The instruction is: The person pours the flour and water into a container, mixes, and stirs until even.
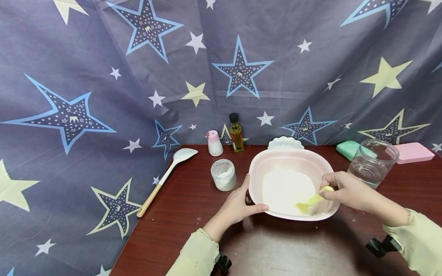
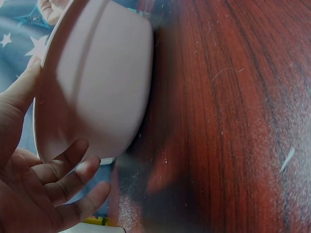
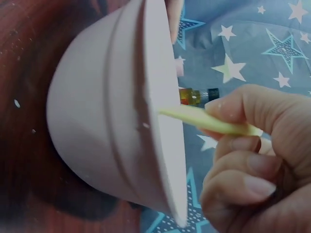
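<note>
Bkgd: grey-blue star-print cloth, hung behind everything. Dark red-brown wood table in front, w/ small white specks on it.

Pale pink basin sits on table, right of ctr, btwn both hands; white contents cover its floor (powder or liquid, can't tell).

Long white ladle w/ wood handle end lies along table's left edge, well apart from basin.

L hand grips basin's left end: thumb on near rim, fingers against outer side.

R hand is above basin's right side, thumb + fingers pinched tight on a yellow utensil.

Clear glass w/ clear liquid stands just beyond R hand. Pink block at far right behind glass; green block to glass's left, partly behind it. White scalloped item shows behind basin's far rim, rest hidden.

Bottle w/ black cap + yellowish liquid, at table's back. Open glass jar, part-full of white stuff, near basin's left end. Pink-topped shaker btwn ladle & bottle.

Yellow utensil slants down to the left, broad tip in basin by near wall.
</note>
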`<state>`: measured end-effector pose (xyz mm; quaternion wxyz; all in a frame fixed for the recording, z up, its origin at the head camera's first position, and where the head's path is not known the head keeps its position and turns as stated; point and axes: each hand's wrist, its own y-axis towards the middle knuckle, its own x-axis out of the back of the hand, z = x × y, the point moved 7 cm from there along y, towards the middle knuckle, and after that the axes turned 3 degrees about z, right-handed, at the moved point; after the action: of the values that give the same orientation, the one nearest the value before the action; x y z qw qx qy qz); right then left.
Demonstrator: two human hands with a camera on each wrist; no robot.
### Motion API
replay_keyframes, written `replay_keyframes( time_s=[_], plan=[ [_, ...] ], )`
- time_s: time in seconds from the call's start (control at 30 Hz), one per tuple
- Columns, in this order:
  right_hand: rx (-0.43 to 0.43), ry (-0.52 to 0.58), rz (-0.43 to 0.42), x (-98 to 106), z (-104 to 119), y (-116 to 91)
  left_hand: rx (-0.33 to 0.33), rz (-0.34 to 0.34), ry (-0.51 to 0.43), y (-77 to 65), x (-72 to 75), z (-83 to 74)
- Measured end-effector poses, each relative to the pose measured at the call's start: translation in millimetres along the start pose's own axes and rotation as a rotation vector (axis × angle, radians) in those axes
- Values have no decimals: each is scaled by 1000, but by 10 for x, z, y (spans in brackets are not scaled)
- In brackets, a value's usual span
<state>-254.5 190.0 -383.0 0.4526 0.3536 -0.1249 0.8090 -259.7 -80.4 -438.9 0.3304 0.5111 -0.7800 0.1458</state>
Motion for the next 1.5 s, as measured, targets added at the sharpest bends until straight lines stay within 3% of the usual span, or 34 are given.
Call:
replay_keyframes(
  time_s=[0.33, 0.5, 0.67, 1.1, 1.5],
  plan=[
    [109, 113, -50, -291, 91, 139, 4, 3, -2, -2, -8, 9],
    [165, 75, -132, -382, 146, 231, 16, 4, 6, -5, -18, 23],
    [158, -11, -197, -410, 170, 328, 34, 3, 3, -22, -21, 47],
    [8, -161, -291, -224, 86, 478, 37, 0, 2, -12, -17, 38],
    [-148, -301, -285, 125, -158, 275, 27, -1, 16, 1, -11, 28]
  ],
)
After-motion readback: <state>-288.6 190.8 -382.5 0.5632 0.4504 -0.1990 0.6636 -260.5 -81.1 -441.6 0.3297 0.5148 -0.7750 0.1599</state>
